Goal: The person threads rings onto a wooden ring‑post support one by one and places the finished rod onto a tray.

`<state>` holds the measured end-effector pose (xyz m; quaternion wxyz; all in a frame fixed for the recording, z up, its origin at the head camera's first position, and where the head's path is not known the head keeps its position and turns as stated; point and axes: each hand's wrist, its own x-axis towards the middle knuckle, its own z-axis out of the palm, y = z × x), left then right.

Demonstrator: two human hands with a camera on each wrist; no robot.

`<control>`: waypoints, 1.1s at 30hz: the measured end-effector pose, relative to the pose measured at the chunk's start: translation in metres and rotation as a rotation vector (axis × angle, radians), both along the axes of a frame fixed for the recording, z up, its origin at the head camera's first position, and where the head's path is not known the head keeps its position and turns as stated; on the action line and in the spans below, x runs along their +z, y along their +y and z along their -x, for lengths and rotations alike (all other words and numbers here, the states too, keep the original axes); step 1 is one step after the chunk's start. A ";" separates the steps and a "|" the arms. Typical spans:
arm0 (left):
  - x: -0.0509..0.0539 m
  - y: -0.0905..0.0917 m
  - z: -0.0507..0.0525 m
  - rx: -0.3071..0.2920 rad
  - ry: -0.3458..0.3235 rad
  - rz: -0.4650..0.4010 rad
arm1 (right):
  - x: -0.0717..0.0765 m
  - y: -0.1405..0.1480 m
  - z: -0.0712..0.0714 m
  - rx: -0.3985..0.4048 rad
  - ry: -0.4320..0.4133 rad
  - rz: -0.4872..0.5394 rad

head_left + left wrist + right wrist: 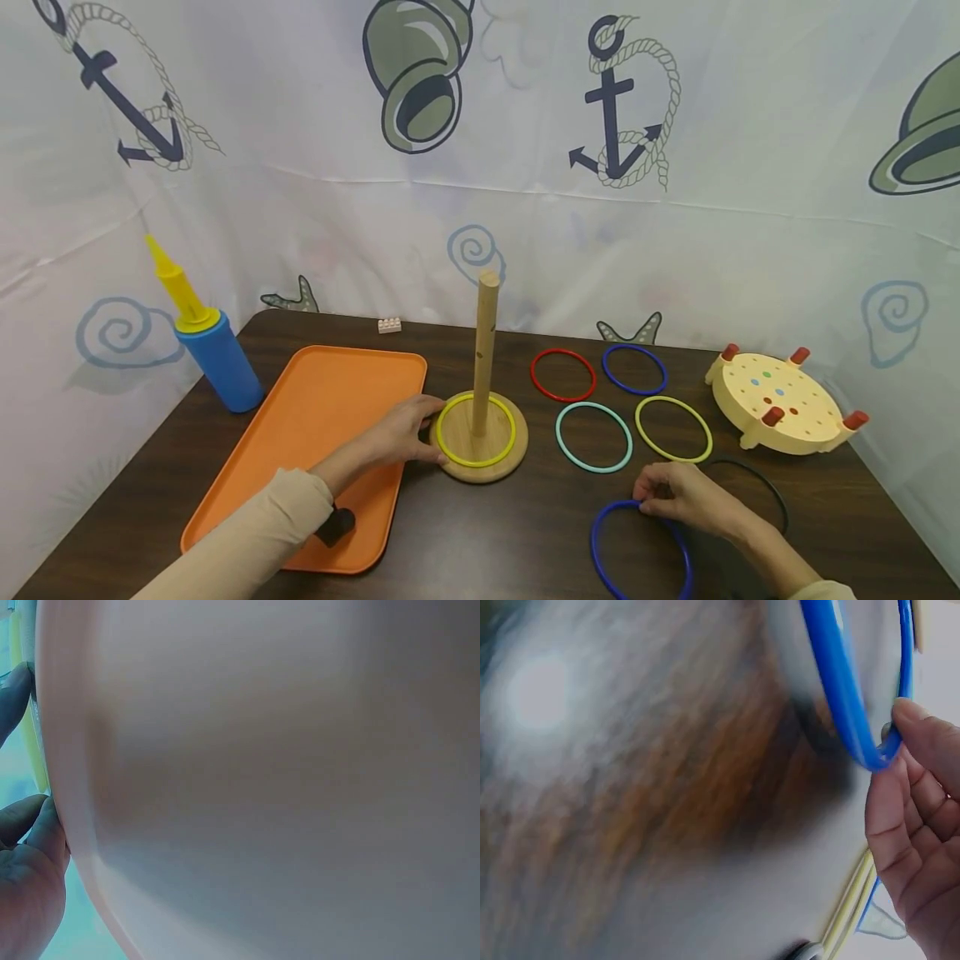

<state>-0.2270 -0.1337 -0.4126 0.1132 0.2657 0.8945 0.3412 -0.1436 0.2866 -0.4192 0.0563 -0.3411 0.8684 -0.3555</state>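
In the head view a round wooden base [459,472] bears an upright peg [485,350], and a yellow ring [447,452] lies around the peg's foot. My left hand [397,431] touches the left edge of the base, thumb and fingers spread along it. Toward the front right, my right hand [686,496] pinches the far edge of a blue ring [596,546]. The right wrist view shows that blue ring [840,690] between the thumb and fingers of my right hand [922,817]. In the left wrist view only part of my left hand [34,877] shows.
Red [534,379], blue [663,375], turquoise [558,437] and yellow [708,437] rings lie right of the base, a black ring [776,492] beyond my right hand. An orange tray [352,383], a blue pump [225,362], a small brick [389,325] and a pegged cream disc [780,400] surround them.
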 end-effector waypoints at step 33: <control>-0.002 -0.001 0.001 -0.017 0.021 -0.021 | 0.143 -0.095 0.024 -0.464 0.140 0.442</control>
